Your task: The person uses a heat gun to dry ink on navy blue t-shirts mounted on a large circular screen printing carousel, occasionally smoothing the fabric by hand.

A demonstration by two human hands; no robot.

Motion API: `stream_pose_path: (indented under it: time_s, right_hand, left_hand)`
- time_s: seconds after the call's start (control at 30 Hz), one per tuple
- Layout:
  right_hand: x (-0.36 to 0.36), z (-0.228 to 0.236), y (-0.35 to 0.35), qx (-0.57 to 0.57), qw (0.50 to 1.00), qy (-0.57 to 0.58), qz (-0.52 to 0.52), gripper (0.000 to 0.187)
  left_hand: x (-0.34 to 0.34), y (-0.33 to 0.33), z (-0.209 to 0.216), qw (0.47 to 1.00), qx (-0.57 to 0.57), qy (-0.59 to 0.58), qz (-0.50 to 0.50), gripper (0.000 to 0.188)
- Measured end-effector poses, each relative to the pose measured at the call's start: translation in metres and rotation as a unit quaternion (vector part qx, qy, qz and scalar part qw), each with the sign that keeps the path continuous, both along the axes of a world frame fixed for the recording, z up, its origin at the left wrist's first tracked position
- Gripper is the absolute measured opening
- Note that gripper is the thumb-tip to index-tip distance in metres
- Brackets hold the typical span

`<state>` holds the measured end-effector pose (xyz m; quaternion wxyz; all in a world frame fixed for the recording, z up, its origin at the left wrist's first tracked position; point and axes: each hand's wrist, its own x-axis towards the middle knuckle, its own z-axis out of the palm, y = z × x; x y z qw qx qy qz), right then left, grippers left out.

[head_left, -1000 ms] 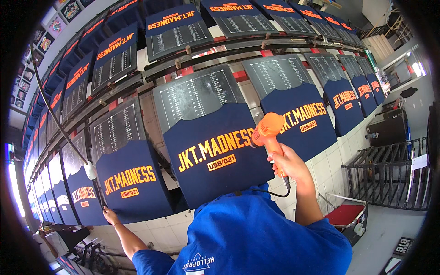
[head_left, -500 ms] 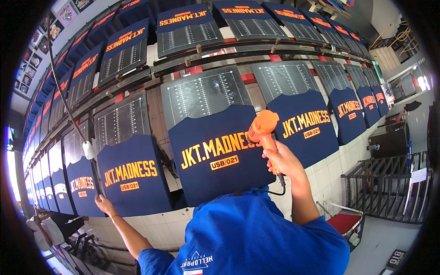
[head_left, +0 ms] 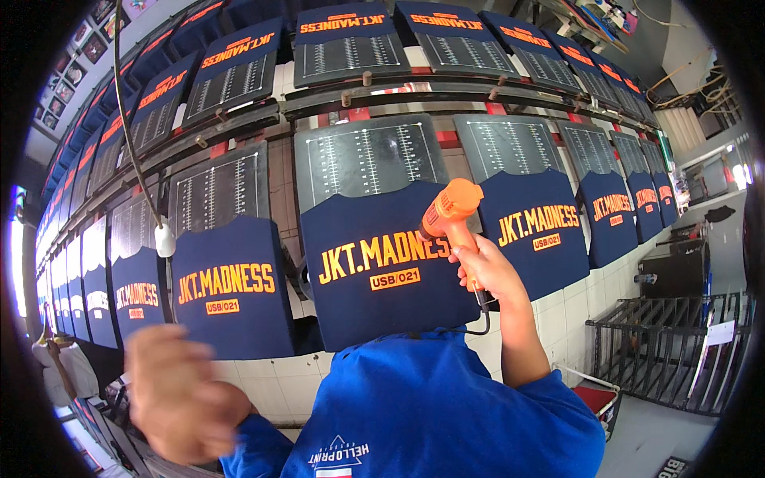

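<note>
My right hand [head_left: 488,269] is wrapped round the handle of an orange heat gun [head_left: 453,205], its cord dropping below my wrist. The gun's dark nozzle points left over a navy shirt [head_left: 374,307] with orange and yellow lettering, stretched on a black ruled printing board [head_left: 370,155]. Smeared by motion, my left hand [head_left: 175,390] is raised at the lower left, in front of the lower edge of the neighbouring navy shirt [head_left: 231,327]. Its fingers are too blurred to read, and nothing held shows in it.
Several more boards with printed navy shirts run left and right; a second row faces them behind a dark rail [head_left: 446,94]. A cable with a white end piece [head_left: 165,240] hangs at the left. A black metal rack [head_left: 661,346] stands at the right.
My left hand has come away from the lower edge of the shirt at the left and moved down and nearer. The heat gun has shifted slightly left and up over the middle shirt.
</note>
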<state>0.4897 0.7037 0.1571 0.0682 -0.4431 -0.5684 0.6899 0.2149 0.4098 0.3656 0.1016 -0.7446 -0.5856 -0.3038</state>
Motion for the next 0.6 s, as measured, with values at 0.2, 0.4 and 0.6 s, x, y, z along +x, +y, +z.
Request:
stream_pose_path:
  time_s: [0.2, 0.4, 0.6]
  right_hand:
    - [-0.011, -0.005, -0.004, 0.005, 1.0, -0.003, 0.016, 0.032]
    - [-0.016, -0.008, -0.011, 0.023, 0.999, 0.0, 0.022, 0.033]
    - [0.0, 0.01, -0.023, 0.037, 0.998, -0.016, 0.043, 0.038]
  left_hand:
    - [0.093, 0.07, -0.008, 0.974, 0.106, -0.134, -0.146, 0.023]
    - [0.092, 0.104, -0.016, 0.928, 0.309, -0.1, -0.185, 0.016]
    - [0.068, 0.114, -0.029, 0.98, 0.04, -0.161, -0.112, 0.011]
